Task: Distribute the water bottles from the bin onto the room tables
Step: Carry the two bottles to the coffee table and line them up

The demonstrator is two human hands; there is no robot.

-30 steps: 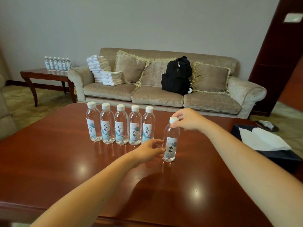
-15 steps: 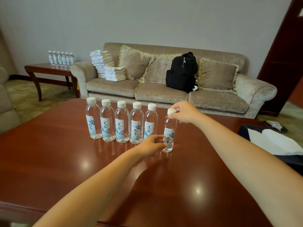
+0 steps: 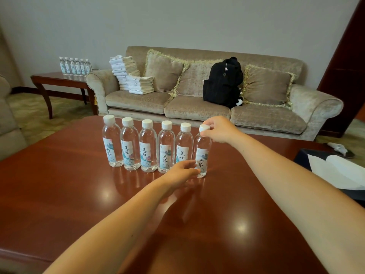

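Six bottles (image 3: 156, 146) stand in a row on the table (image 3: 59, 194), sofa (image 3: 197, 99) behind.

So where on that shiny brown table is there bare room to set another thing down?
Bare table lies left of the bottle row, across the wide near half around the forearms, and between the rightmost bottle and the dark tissue box. Crowded: the row itself, six bottles close together, right hand and left hand on the rightmost one.

Six clear plastic water bottles (image 3: 148, 149), white labels, black brush script: second, third, fifth read 美好; other three unclear.
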